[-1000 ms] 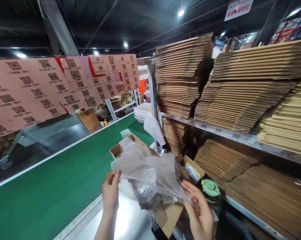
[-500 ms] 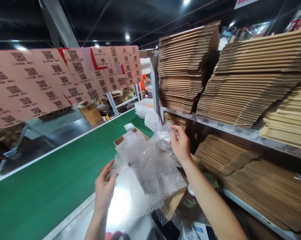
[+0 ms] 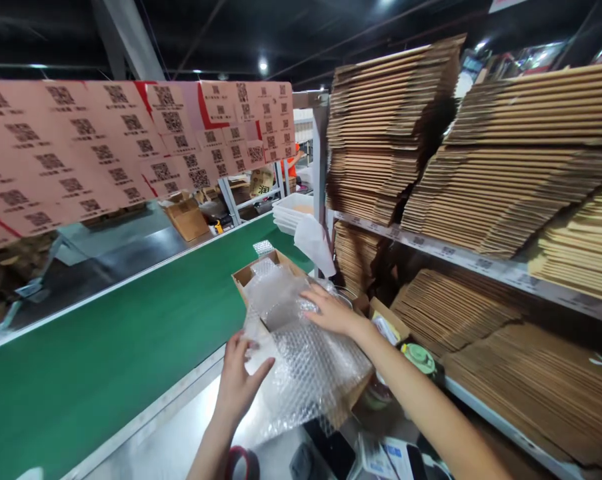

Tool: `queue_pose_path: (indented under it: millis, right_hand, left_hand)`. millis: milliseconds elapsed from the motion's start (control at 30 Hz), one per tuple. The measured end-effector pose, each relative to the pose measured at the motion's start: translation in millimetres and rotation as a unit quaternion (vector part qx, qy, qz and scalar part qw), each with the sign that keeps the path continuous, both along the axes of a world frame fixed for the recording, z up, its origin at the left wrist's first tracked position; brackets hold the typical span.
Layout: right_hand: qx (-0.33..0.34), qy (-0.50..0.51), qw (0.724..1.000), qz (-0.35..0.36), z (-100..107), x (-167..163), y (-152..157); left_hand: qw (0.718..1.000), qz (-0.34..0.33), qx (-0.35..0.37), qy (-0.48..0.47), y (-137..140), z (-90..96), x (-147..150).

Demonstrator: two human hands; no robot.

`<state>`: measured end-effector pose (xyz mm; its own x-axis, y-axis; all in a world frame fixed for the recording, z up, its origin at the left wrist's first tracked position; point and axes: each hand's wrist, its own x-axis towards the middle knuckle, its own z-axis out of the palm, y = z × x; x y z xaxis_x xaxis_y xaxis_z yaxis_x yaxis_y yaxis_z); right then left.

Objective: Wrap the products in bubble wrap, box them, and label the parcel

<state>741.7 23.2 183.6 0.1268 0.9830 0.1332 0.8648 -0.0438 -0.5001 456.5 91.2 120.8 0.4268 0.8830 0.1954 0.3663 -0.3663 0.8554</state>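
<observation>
Clear bubble wrap lies spread over an open cardboard box on the metal bench. My right hand rests on top of the wrap with its fingers stretched out, near the box's right side. At the left edge of the wrap is my left hand, its thumb and fingers apart and nothing gripped between them. Whether its fingertips touch the wrap I cannot tell. A small bubble-wrap piece sticks up at the far end of the box. The wrap hides most of what is inside.
A green conveyor belt runs along the left. Stacked flat cartons fill the shelves at right. White trays stand beyond the box. Near the front lie a black phone and a tape roll; a green-lidded container stands at right.
My right hand has let go of the lifted bubble wrap and come down flat on it. My left hand has moved right and opened. The wrap lies lower and flatter, and the view has shifted slightly.
</observation>
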Motion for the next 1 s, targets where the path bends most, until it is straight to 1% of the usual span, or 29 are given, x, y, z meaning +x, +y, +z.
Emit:
queue_pose_path:
  millis: [33,67,100,167,200,233,267,300,367,433,467,500,567,633,700,733,800,867,900,933,1000]
  right_hand:
    - [-0.004,-0.019,1.0,-0.009,-3.0,0.0,-1.8]
    - [0.007,-0.043,0.999,-0.02,-5.2,-0.3,-4.2]
    - [0.031,-0.073,0.996,-0.031,-6.4,-1.1,-7.4]
    - [0.108,-0.125,0.986,-0.039,-5.7,-5.8,-16.9]
    - [0.14,-0.14,0.98,-0.03,-3.9,-9.9,-22.7]
    - [0.154,-0.146,0.977,-0.012,-1.3,-15.0,-28.7]
    - [0.144,-0.142,0.979,0.01,1.6,-20.8,-34.5]
    - [0.11,-0.13,0.985,0.033,4.4,-26.9,-39.4]
    - [-0.005,-0.097,0.993,0.063,7.8,-38.1,-45.7]
    - [-0.112,-0.07,0.989,0.067,6.0,-45.2,-47.1]
    - [-0.146,-0.061,0.985,0.064,3.1,-46.6,-46.7]
    - [-0.165,-0.053,0.983,0.062,-0.6,-46.7,-46.3]
    - [-0.169,-0.033,0.983,0.061,-8.2,-43.9,-46.6]
    - [-0.152,-0.009,0.986,0.063,-11.0,-39.7,-49.3]
    - [-0.13,0.004,0.99,0.062,-5.2,-37.2,-53.6]
    - [-0.119,0.007,0.991,0.056,1.1,-37.2,-55.7]
    - [-0.091,0.012,0.995,0.034,18.2,-40.5,-59.6]
    - [-0.07,0.013,0.997,0.009,34.8,-49.5,-64.3]
    - [-0.07,0.014,0.997,0.005,40.2,-56.4,-67.5]
    - [-0.077,0.016,0.997,0.007,42.5,-64.6,-71.4]
    - [-0.102,0.023,0.994,0.035,36.6,-83.2,-80.6]
  left_hand:
    - [1.0,0.003,-0.013,-0.011,-0.2,2.1,-0.4]
    - [0.999,0.007,-0.023,-0.023,0.1,5.0,-1.2]
    - [0.999,0.011,-0.03,-0.033,0.6,8.2,-2.2]
    - [0.997,0.014,-0.048,-0.052,1.5,14.5,-4.3]
    - [0.996,0.016,-0.057,-0.059,1.7,17.0,-4.9]
    - [0.996,0.017,-0.065,-0.066,1.4,18.9,-5.1]
    - [0.995,0.016,-0.072,-0.072,0.6,20.4,-4.6]
    - [0.994,0.012,-0.079,-0.079,-0.8,21.4,-3.7]
    - [0.99,-0.009,-0.106,-0.09,-4.8,22.9,-1.1]
    - [0.983,-0.039,-0.15,-0.103,-9.0,24.4,0.6]
    - [0.978,-0.049,-0.173,-0.109,-10.2,25.3,0.2]
    - [0.973,-0.048,-0.193,-0.116,-10.5,26.3,-1.4]
    - [0.966,-0.015,-0.221,-0.134,-7.5,28.0,-8.2]
    - [0.958,0.034,-0.241,-0.154,-1.1,29.1,-17.9]
    - [0.95,0.067,-0.254,-0.171,5.5,30.0,-26.7]
    - [0.948,0.07,-0.257,-0.177,7.6,30.5,-29.4]
    - [0.947,0.063,-0.257,-0.182,7.5,32.3,-30.1]
    - [0.948,0.044,-0.258,-0.182,0.8,35.2,-24.3]
    - [0.948,0.031,-0.261,-0.182,-4.9,37.1,-19.5]
    - [0.946,0.014,-0.266,-0.184,-12.0,39.3,-13.9]
    - [0.937,-0.047,-0.289,-0.19,-28.7,44.2,-1.7]
